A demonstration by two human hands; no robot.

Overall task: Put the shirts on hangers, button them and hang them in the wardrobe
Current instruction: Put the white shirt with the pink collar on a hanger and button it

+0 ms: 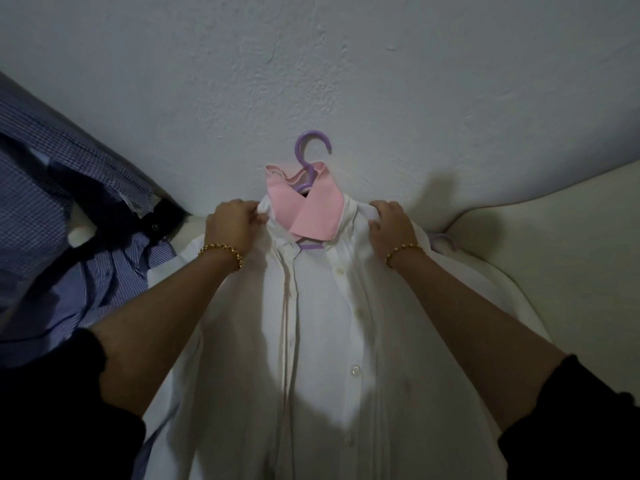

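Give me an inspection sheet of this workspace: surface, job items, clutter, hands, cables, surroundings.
Surface: cream cushioned surface, partly under the shirt.
Job's things: white shirt with pink collar on purple hanger; blue checked shirts heaped at left; second purple hanger partly hidden at right.
Clutter: nothing seen.
Hands: left hand and right hand each grip a shoulder of the white shirt.
Cables: nothing seen.
Surroundings: textured white wall; dim light.
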